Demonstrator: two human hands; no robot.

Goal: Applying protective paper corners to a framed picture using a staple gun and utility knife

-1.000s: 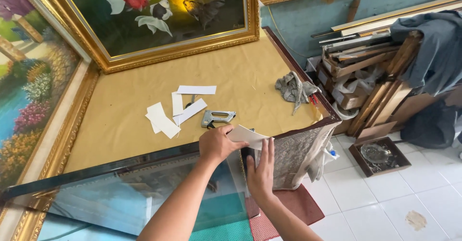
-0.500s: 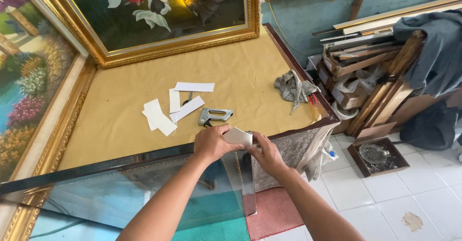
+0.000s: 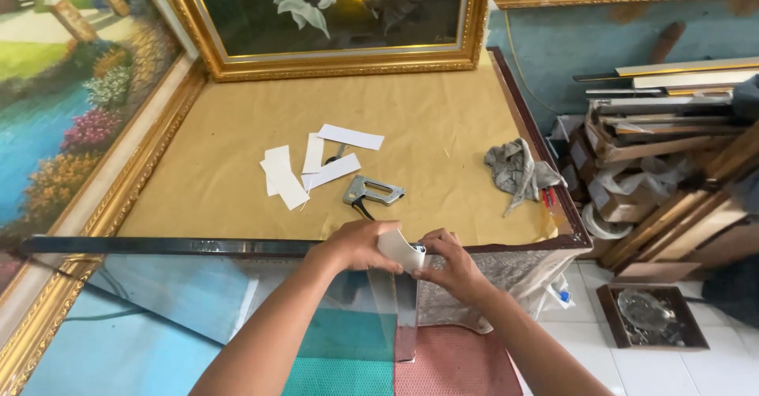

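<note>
A bent white card (image 3: 398, 247) is pinched between the left hand (image 3: 357, 244) and the right hand (image 3: 451, 263), over the corner of a glass sheet (image 3: 198, 293), near a staple gun (image 3: 371, 191).

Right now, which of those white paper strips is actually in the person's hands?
The curved white strip, pinched between the left hand and right hand at the glass pane's corner. The other strips lie flat on the brown paper.

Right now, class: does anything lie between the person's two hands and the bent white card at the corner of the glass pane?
Nothing visible does. The left hand and right hand both grip the white card directly, over the corner of the glass pane. The staple gun lies apart on the brown paper.
</note>
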